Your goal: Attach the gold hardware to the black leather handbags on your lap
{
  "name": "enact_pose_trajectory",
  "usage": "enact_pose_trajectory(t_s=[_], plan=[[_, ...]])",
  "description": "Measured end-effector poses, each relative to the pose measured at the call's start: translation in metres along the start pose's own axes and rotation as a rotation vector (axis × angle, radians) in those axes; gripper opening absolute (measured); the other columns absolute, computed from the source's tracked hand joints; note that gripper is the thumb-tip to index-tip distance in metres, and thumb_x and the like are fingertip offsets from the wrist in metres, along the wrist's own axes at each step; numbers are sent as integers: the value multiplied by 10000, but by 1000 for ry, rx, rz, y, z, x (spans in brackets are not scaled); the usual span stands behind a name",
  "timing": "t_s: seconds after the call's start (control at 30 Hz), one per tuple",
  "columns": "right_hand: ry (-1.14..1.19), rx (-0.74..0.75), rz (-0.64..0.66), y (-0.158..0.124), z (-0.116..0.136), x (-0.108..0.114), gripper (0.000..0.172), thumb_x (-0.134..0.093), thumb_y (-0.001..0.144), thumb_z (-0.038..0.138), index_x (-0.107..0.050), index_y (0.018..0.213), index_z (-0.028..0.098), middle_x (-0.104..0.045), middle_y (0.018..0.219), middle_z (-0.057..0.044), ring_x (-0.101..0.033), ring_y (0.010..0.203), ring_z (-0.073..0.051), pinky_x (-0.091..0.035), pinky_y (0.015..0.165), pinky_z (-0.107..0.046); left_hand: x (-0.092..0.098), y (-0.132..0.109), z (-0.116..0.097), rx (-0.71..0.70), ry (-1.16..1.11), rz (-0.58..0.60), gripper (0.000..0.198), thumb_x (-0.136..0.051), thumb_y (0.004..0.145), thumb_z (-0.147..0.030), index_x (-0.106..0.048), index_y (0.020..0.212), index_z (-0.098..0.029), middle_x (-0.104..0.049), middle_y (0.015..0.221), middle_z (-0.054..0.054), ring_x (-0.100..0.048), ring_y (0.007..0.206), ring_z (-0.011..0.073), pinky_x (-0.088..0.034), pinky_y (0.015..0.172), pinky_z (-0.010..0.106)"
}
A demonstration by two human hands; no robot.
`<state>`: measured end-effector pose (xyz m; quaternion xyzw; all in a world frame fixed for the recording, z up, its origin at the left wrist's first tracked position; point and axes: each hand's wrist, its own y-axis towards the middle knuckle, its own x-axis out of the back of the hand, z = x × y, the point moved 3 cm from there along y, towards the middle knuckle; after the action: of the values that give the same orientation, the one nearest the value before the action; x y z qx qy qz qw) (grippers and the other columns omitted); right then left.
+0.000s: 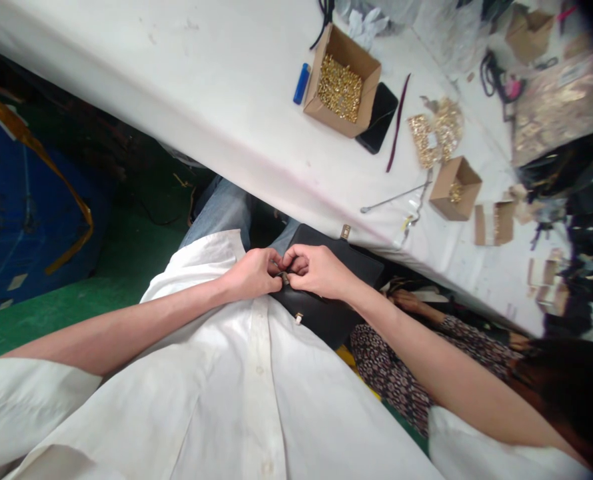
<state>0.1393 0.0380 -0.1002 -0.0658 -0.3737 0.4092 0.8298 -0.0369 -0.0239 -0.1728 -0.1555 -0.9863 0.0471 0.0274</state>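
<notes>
A black leather-like bag panel (329,321) lies across my lap, below the table edge. Both hands meet over its left edge, fingertips nearly touching. Between them shows a small, dull brass-coloured metal fitting (285,278). My left hand (255,272) is closed, with thumb and forefinger pinching at the fitting. From the other side my right hand (319,270) is also closed, its thumb and curled fingers on the same piece. The fitting's exact shape is partly hidden. One gold clasp (345,231) sits at the panel's far edge, and another clasp (299,319) is nearer my shirt.
On the white table (186,73) stand a cardboard box (344,123) of gold fittings, a blue lighter (301,84), a black phone (380,120) and a smaller box (454,200). A co-worker's patterned sleeve (391,373) is close on the right. A blue bin (21,200) stands left.
</notes>
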Motion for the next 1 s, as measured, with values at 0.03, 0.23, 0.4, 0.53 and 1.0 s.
enact_pose_trajectory(t_s=[0.03, 0.23, 0.4, 0.53, 1.0], plan=[[5, 4, -4, -1, 0, -1, 215, -761, 834, 210, -714, 1041, 245, -800, 838, 11, -744, 741, -199, -515, 646, -280, 0, 0, 0, 8, 3, -4, 248, -707, 763, -197, -667, 1008, -196, -773, 712, -27, -677, 677, 180, -408, 583, 258], [64, -9, -52, -6, -3, -8, 202, -781, 849, 267, -663, 1010, 242, -767, 787, 9, -737, 726, -204, -521, 646, -281, -2, 2, -1, 99, -28, -62, 284, -727, 723, -195, -739, 1004, -159, -714, 624, -49, -552, 550, 136, -321, 511, 260], [57, 11, -118, -7, -7, -12, 217, -782, 846, 271, -639, 1007, 248, -738, 774, 17, -707, 697, -193, -516, 636, -281, -1, 3, 2, 159, -116, -90, 288, -773, 700, -187, -783, 983, -131, -754, 658, -14, -613, 595, 152, -381, 540, 255], [72, 10, -119, -7, -11, -10, 219, -785, 853, 277, -637, 1011, 246, -721, 789, 21, -697, 713, -185, -508, 646, -276, -2, 3, 4, 176, -162, -74, 317, -803, 716, -201, -790, 1024, -127, -804, 732, 19, -687, 669, 175, -436, 586, 250], [142, -26, -68, -9, -19, -4, 201, -817, 836, 261, -698, 991, 216, -762, 868, -4, -728, 802, -188, -559, 734, -276, -2, 9, 5, 185, -187, -35, 292, -820, 708, -205, -776, 987, -131, -806, 748, 33, -666, 630, 157, -397, 540, 237]])
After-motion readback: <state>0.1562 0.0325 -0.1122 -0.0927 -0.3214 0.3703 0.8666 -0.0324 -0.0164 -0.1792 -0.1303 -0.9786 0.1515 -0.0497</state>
